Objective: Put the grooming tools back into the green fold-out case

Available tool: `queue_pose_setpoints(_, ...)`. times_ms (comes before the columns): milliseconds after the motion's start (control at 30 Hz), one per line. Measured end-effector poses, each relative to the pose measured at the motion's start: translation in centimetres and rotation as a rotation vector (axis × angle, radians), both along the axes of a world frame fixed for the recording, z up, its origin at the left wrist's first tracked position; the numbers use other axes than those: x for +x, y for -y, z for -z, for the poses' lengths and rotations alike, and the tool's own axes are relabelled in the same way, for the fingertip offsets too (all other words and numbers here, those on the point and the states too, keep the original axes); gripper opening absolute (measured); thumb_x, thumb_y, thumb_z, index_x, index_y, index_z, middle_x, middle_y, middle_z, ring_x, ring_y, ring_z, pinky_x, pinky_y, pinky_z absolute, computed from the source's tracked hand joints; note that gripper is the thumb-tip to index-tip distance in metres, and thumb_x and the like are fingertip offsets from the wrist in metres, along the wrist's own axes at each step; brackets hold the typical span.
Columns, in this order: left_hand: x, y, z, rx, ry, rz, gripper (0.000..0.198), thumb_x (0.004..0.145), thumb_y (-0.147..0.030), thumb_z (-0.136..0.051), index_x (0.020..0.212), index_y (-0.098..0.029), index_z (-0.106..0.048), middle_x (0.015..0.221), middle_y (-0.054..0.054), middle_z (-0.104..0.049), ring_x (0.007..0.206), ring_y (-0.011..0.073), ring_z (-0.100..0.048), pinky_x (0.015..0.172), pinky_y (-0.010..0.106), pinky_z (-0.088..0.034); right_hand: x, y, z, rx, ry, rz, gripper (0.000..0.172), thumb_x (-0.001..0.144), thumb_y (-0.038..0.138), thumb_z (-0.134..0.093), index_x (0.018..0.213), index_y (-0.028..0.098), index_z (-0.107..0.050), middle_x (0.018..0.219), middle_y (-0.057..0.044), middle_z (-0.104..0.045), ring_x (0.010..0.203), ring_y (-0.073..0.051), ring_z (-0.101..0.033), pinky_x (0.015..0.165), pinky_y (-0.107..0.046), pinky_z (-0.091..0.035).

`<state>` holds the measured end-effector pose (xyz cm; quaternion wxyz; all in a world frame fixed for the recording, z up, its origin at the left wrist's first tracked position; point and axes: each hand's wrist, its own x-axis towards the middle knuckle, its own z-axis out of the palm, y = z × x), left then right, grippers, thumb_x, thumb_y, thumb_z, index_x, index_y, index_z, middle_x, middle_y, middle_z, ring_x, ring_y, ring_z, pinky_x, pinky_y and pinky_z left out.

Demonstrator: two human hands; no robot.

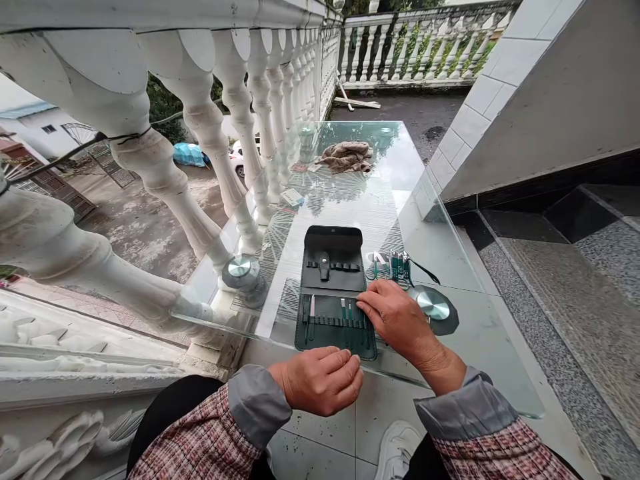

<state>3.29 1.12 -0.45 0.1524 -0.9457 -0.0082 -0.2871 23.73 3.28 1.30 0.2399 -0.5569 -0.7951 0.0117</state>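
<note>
A black manicure case lies unfolded on a glass table. Slim tools stand in its lower row of loops, among them a pink-tipped one and two pale-tipped ones. A dark tool sits in the upper half. My right hand pinches at the lower half's right edge; whatever is between the fingertips is too small to make out. Just in front of the case's near edge, my left hand is closed with curled fingers, and their grip is hidden. Nail clippers and scissors lie right of the case.
Farther back on the glass rest a crumpled brown cloth and a small card. Round metal-topped table supports show beneath the glass. A white balustrade runs along the left, and stone steps rise at right.
</note>
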Motion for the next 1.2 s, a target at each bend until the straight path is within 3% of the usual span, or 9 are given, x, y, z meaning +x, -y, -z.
queue_pose_setpoints(367,0.0,-0.1,0.0,-0.001,-0.002,0.01,0.018,0.086,-0.019,-0.049,0.093,-0.008,-0.061,0.095,0.012,-0.066,0.086,0.0177,-0.064,0.077,0.029,-0.056,-0.3,0.4,0.1,-0.003,-0.028,0.005,0.025,0.089,0.026,-0.043,0.078,0.02,-0.065,0.08,-0.007,-0.057,0.079,-0.019,-0.05,0.071,-0.032,-0.041)
queue_pose_setpoints(500,-0.1,0.0,-0.1,-0.003,-0.007,0.011,0.018,0.086,-0.019,-0.05,0.093,-0.007,-0.061,0.095,0.013,-0.067,0.087,0.0184,-0.064,0.076,0.03,-0.056,0.2,0.3,0.1,0.008,-0.125,-0.006,0.022,0.088,0.028,-0.046,0.091,0.02,-0.066,0.087,-0.008,-0.06,0.085,-0.021,-0.054,0.075,-0.034,-0.044)
queue_pose_setpoints(700,-0.3,0.1,-0.3,0.015,-0.06,0.01,0.02,0.087,-0.023,-0.052,0.097,-0.007,-0.06,0.1,0.014,-0.066,0.091,0.0188,-0.064,0.079,0.031,-0.055,2.6,0.4,-0.5,0.064,-0.309,0.184,0.022,0.086,0.034,-0.047,0.094,0.022,-0.064,0.09,-0.007,-0.064,0.083,-0.021,-0.059,0.073,-0.035,-0.047)
queue_pose_setpoints(1200,0.4,-0.1,-0.9,0.051,-0.193,-0.038,0.026,0.091,-0.021,-0.044,0.108,-0.009,-0.059,0.114,0.017,-0.06,0.085,0.0169,-0.059,0.069,0.028,-0.051,4.7,2.7,0.6,0.028,-0.148,0.173,0.018,0.087,0.029,-0.046,0.088,0.021,-0.062,0.084,-0.005,-0.064,0.081,-0.02,-0.058,0.073,-0.033,-0.045)
